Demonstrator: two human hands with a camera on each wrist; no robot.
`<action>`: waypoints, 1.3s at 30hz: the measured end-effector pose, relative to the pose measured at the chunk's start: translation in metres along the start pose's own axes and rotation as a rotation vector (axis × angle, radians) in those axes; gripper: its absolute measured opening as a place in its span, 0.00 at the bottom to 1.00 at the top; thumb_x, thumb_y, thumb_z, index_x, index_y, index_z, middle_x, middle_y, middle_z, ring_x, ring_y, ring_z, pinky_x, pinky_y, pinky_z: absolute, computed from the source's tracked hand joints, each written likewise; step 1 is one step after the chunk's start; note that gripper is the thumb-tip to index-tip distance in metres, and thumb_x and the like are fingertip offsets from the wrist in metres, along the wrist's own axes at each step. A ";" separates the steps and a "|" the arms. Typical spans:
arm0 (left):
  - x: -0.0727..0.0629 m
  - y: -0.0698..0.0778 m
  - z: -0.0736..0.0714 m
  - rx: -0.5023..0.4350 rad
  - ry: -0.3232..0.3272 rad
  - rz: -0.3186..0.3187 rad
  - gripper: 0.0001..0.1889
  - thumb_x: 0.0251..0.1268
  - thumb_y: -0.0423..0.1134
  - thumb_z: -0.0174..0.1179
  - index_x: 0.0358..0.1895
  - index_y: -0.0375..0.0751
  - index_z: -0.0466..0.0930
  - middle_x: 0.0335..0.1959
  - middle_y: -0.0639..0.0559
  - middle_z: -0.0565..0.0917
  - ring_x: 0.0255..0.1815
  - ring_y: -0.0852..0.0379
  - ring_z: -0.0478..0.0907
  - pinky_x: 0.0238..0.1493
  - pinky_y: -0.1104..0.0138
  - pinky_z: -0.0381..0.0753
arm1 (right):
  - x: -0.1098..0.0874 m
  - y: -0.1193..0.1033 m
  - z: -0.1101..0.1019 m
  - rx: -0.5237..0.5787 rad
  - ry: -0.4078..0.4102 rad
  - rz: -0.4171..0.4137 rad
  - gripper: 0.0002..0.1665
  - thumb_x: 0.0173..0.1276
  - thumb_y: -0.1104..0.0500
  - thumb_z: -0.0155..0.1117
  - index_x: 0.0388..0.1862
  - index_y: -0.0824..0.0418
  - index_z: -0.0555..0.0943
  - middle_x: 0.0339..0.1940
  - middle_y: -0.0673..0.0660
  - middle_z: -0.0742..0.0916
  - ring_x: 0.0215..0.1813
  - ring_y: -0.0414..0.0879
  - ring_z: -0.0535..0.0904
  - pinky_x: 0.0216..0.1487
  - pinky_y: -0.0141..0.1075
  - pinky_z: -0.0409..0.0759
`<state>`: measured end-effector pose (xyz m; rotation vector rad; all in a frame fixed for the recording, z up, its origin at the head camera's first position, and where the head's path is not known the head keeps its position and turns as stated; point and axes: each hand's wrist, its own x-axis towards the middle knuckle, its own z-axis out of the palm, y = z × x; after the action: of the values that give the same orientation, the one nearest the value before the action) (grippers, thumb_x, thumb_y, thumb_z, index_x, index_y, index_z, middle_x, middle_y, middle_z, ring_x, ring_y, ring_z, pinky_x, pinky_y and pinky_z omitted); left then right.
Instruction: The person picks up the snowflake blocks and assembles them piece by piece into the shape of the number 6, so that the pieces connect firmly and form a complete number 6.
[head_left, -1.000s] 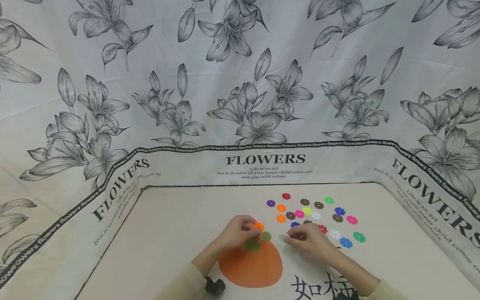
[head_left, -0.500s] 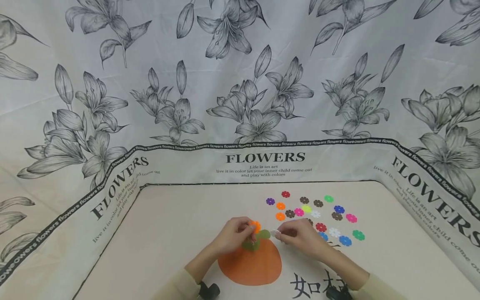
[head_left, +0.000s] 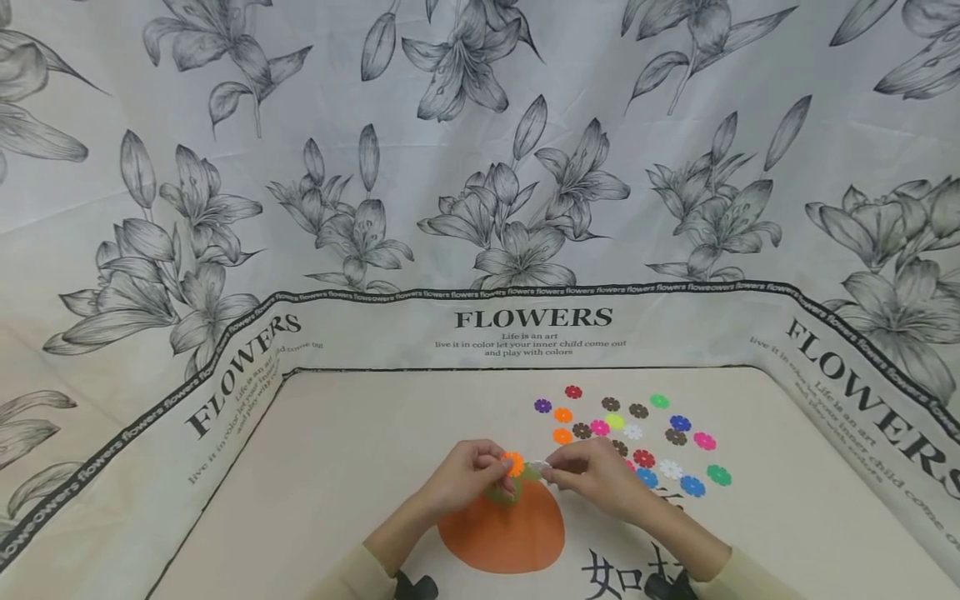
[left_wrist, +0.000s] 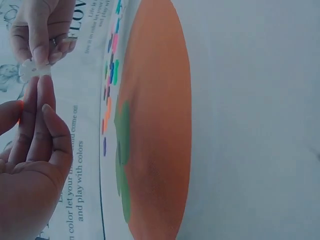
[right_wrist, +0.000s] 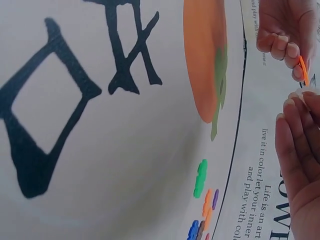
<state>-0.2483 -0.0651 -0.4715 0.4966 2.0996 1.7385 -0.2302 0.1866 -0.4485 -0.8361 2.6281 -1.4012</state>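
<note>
My left hand [head_left: 463, 477] pinches an orange flower-shaped plastic disc [head_left: 514, 463] between thumb and fingers, above the orange persimmon print [head_left: 502, 533]. Close on its right, my right hand [head_left: 600, 477] pinches a white flower-shaped disc [left_wrist: 34, 71]. Fingertips of both hands are right at the white disc in the left wrist view. From the right wrist view, the orange disc [right_wrist: 303, 70] stands edge-on just above the white one, which is partly hidden by my right fingers [right_wrist: 295, 112].
Loose flower discs in several colours, such as a green one [head_left: 718, 475] and a purple one [head_left: 543, 406], lie on the table mat behind and right of my hands. Black characters [head_left: 611, 573] are printed at the front right. A flowered curtain [head_left: 517, 208] encloses the back.
My right hand has moved left with the white disc, from a gap away to right beside the orange disc. The left hand stays in nearly the same place, still pinching its disc.
</note>
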 end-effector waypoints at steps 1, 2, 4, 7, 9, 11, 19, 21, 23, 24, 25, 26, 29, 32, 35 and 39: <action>-0.001 0.001 0.000 -0.008 0.000 -0.005 0.08 0.76 0.39 0.60 0.43 0.37 0.80 0.29 0.46 0.89 0.33 0.51 0.88 0.47 0.61 0.87 | 0.000 0.000 0.001 0.006 -0.002 -0.010 0.07 0.69 0.56 0.72 0.41 0.56 0.91 0.34 0.54 0.91 0.36 0.51 0.88 0.40 0.32 0.85; -0.002 0.001 0.000 -0.017 0.000 -0.011 0.08 0.76 0.39 0.60 0.44 0.37 0.80 0.29 0.46 0.89 0.33 0.51 0.88 0.48 0.60 0.87 | 0.000 0.000 0.001 0.012 -0.003 -0.022 0.06 0.69 0.56 0.72 0.41 0.57 0.91 0.35 0.54 0.92 0.36 0.51 0.88 0.40 0.32 0.85; -0.003 0.003 0.000 -0.029 -0.001 -0.016 0.08 0.76 0.38 0.60 0.44 0.36 0.80 0.29 0.45 0.89 0.33 0.51 0.89 0.49 0.57 0.86 | 0.001 -0.001 0.003 0.018 -0.007 -0.045 0.06 0.69 0.57 0.72 0.41 0.57 0.91 0.35 0.54 0.92 0.35 0.51 0.88 0.40 0.33 0.86; -0.004 0.003 0.000 -0.046 -0.005 -0.016 0.07 0.76 0.37 0.60 0.44 0.35 0.80 0.29 0.44 0.89 0.33 0.51 0.89 0.50 0.55 0.86 | 0.002 -0.002 0.003 0.006 -0.013 -0.074 0.06 0.69 0.56 0.72 0.41 0.56 0.91 0.35 0.54 0.92 0.34 0.47 0.88 0.41 0.33 0.86; -0.005 0.002 -0.001 -0.048 -0.013 -0.014 0.07 0.76 0.37 0.60 0.44 0.35 0.80 0.30 0.44 0.89 0.33 0.51 0.88 0.49 0.56 0.86 | 0.003 -0.002 0.004 0.000 -0.018 -0.086 0.07 0.69 0.56 0.72 0.41 0.56 0.91 0.35 0.54 0.92 0.34 0.45 0.88 0.41 0.33 0.85; -0.006 0.002 -0.002 -0.050 -0.023 -0.015 0.07 0.76 0.36 0.60 0.45 0.35 0.81 0.30 0.44 0.89 0.33 0.51 0.88 0.48 0.56 0.87 | 0.004 -0.003 0.004 0.000 -0.022 -0.095 0.07 0.69 0.56 0.72 0.41 0.57 0.92 0.35 0.54 0.92 0.33 0.44 0.88 0.41 0.33 0.85; -0.009 0.002 -0.005 -0.065 -0.062 -0.010 0.07 0.75 0.36 0.61 0.44 0.34 0.82 0.28 0.44 0.88 0.33 0.51 0.88 0.48 0.56 0.86 | 0.008 -0.004 0.006 -0.026 -0.047 -0.186 0.04 0.69 0.60 0.72 0.37 0.59 0.92 0.33 0.55 0.92 0.33 0.39 0.86 0.39 0.34 0.86; -0.010 0.002 -0.005 -0.076 -0.073 -0.008 0.07 0.74 0.36 0.61 0.44 0.34 0.82 0.28 0.44 0.88 0.33 0.51 0.88 0.48 0.57 0.86 | 0.009 -0.004 0.007 -0.042 -0.059 -0.200 0.04 0.69 0.61 0.72 0.36 0.58 0.91 0.32 0.53 0.92 0.33 0.37 0.86 0.39 0.34 0.85; -0.012 0.002 -0.005 -0.091 -0.080 -0.007 0.07 0.74 0.36 0.61 0.44 0.33 0.82 0.28 0.44 0.88 0.33 0.51 0.88 0.48 0.58 0.86 | 0.010 -0.005 0.008 -0.046 -0.067 -0.211 0.03 0.68 0.61 0.72 0.35 0.57 0.91 0.31 0.52 0.91 0.32 0.38 0.86 0.39 0.33 0.85; -0.012 0.001 -0.005 -0.095 -0.081 -0.007 0.07 0.74 0.35 0.61 0.43 0.32 0.82 0.27 0.44 0.88 0.33 0.51 0.88 0.47 0.59 0.86 | 0.010 -0.005 0.008 -0.042 -0.068 -0.213 0.03 0.68 0.61 0.72 0.35 0.57 0.91 0.31 0.52 0.91 0.32 0.40 0.86 0.39 0.34 0.85; -0.012 0.000 -0.004 -0.103 -0.081 -0.007 0.07 0.74 0.35 0.61 0.43 0.32 0.82 0.27 0.44 0.88 0.33 0.51 0.88 0.47 0.60 0.86 | 0.010 -0.006 0.008 -0.041 -0.071 -0.217 0.03 0.68 0.60 0.72 0.35 0.57 0.91 0.31 0.52 0.91 0.32 0.41 0.86 0.39 0.34 0.85; -0.012 0.000 -0.004 -0.107 -0.086 -0.011 0.07 0.74 0.35 0.61 0.42 0.32 0.82 0.27 0.44 0.88 0.33 0.51 0.88 0.46 0.61 0.86 | 0.010 -0.006 0.008 -0.036 -0.075 -0.223 0.03 0.68 0.60 0.72 0.35 0.57 0.91 0.31 0.52 0.91 0.32 0.41 0.86 0.39 0.34 0.85; -0.014 0.000 -0.002 -0.124 -0.100 -0.033 0.07 0.73 0.34 0.61 0.40 0.31 0.81 0.26 0.45 0.88 0.32 0.52 0.87 0.45 0.62 0.86 | 0.010 -0.007 0.008 -0.026 -0.101 -0.256 0.03 0.69 0.61 0.72 0.35 0.56 0.91 0.31 0.51 0.91 0.31 0.43 0.87 0.37 0.33 0.84; -0.015 0.001 0.001 -0.141 -0.106 -0.063 0.07 0.73 0.33 0.61 0.38 0.31 0.80 0.25 0.45 0.88 0.31 0.53 0.87 0.43 0.63 0.86 | 0.010 -0.007 0.007 -0.027 -0.125 -0.291 0.04 0.69 0.61 0.71 0.36 0.54 0.91 0.30 0.50 0.91 0.30 0.42 0.86 0.34 0.33 0.83; -0.016 -0.001 0.003 -0.154 -0.098 -0.078 0.06 0.72 0.32 0.60 0.39 0.31 0.80 0.25 0.46 0.88 0.31 0.54 0.87 0.40 0.64 0.86 | 0.009 -0.006 0.008 -0.033 -0.126 -0.300 0.04 0.69 0.60 0.71 0.36 0.54 0.91 0.29 0.50 0.91 0.29 0.41 0.85 0.34 0.32 0.83; -0.015 -0.003 0.004 -0.160 -0.100 -0.091 0.05 0.72 0.32 0.60 0.41 0.32 0.79 0.26 0.46 0.88 0.31 0.54 0.88 0.39 0.65 0.85 | 0.008 -0.004 0.010 -0.030 -0.117 -0.254 0.04 0.70 0.59 0.71 0.36 0.56 0.91 0.29 0.51 0.90 0.30 0.38 0.85 0.36 0.33 0.84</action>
<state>-0.2330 -0.0699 -0.4746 0.4259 1.8674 1.7728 -0.2323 0.1736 -0.4500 -1.2522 2.5317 -1.3192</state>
